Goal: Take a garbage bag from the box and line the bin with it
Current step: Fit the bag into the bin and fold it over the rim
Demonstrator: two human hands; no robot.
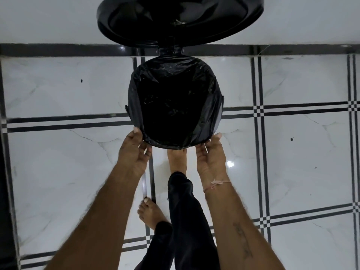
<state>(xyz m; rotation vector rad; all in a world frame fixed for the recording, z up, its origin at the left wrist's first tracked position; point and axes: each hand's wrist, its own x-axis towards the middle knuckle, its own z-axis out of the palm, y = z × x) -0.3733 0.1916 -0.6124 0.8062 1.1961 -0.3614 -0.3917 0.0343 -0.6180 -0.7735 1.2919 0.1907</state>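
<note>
Looking straight down, you see the crinkled black plastic garbage bag (pixel 175 102) already sitting inside the round black pedal bin (pixel 221 114), its mouth folded outward over the rim all the way round. The bin's glossy black round lid (pixel 181 18) stands tipped open at the far side, against the wall. Your left hand (pixel 134 152) pinches the bag's folded edge at the near-left of the rim, thumb on top and fingers curled beneath. Your right hand (pixel 211 155) does the same at the near-right, a pale thread tied at its wrist. Your right foot (pixel 177 159) reaches in under the near edge of the bin, between both hands; your left foot (pixel 150 213) stands further back. The white marble-look tiled floor with black stripes (pixel 292 152) lies open to either side of the bin.
</note>
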